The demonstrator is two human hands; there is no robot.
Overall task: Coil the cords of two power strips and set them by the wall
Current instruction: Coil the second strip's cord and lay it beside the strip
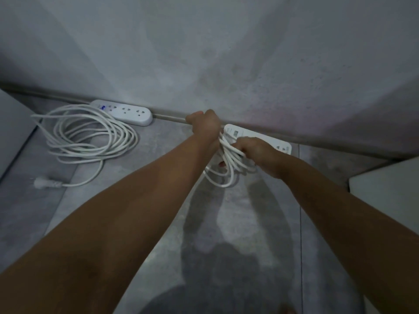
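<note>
Both hands (205, 125) gripping coiled cord (229, 162)

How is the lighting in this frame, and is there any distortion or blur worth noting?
Head view: dim, bluish light; the arms throw soft double shadows on the floor; wide-angle bowing bends the wall base line; the second strip behind the hands looks soft, and the coiled cord stays legible.
</note>
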